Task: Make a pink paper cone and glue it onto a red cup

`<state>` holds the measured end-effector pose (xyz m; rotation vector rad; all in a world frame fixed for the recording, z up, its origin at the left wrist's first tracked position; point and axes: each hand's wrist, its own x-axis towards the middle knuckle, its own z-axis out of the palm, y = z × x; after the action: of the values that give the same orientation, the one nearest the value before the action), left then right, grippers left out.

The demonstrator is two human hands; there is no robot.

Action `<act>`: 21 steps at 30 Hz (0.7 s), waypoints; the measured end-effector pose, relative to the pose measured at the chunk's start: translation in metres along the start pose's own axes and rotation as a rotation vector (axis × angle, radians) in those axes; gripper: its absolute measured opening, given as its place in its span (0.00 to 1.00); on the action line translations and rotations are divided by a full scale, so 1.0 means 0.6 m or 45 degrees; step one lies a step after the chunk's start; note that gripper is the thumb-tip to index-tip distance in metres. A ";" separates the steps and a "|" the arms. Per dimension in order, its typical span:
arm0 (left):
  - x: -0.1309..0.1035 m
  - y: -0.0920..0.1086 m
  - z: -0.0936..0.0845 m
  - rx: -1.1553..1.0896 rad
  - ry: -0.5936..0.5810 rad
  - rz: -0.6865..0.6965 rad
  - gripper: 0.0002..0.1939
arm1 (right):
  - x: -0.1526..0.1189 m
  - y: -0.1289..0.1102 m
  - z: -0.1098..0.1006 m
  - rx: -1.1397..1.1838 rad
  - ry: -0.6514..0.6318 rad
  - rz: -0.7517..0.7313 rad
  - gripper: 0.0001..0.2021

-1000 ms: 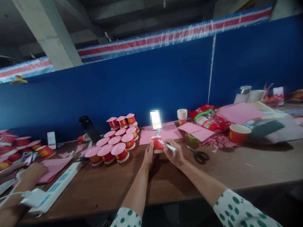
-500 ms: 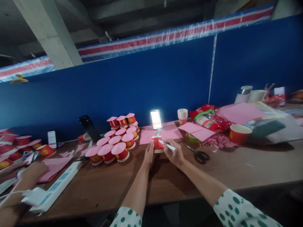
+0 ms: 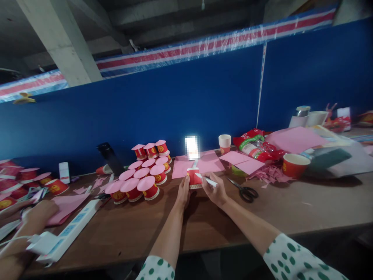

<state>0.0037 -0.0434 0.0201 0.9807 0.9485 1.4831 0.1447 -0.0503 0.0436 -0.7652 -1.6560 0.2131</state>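
A red paper cup (image 3: 194, 179), turned upside down with its patterned rim at the bottom, is gripped from the left side by my left hand (image 3: 183, 191). My right hand (image 3: 216, 192) is closed around a white pen (image 3: 210, 181), whose tip meets the right side of the cup. Behind the cup lie pink paper sheets (image 3: 212, 161), with a bright phone screen (image 3: 191, 147) standing over them. To the left, several red cups with pink paper discs (image 3: 148, 183) on top stand in rows. A pair of black-handled scissors (image 3: 247, 193) rests right of my right hand.
At far left another person's hand (image 3: 40, 212) is near pink paper, beside a white power strip (image 3: 72, 229). A black bottle (image 3: 110, 158) leans at the blue partition (image 3: 163, 105). Rightward are pink scraps (image 3: 269, 174), a red paper cup (image 3: 295, 166) and a red snack bag (image 3: 253, 144).
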 end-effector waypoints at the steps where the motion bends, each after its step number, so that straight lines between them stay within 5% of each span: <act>1: -0.001 0.001 0.001 0.005 -0.010 0.007 0.22 | 0.000 0.000 0.000 0.009 0.000 0.002 0.05; 21: -0.001 -0.003 -0.001 0.027 -0.007 0.012 0.24 | 0.001 0.001 0.000 0.039 -0.011 0.025 0.06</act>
<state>0.0040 -0.0441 0.0182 1.0057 0.9586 1.4801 0.1445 -0.0495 0.0440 -0.7586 -1.6503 0.2560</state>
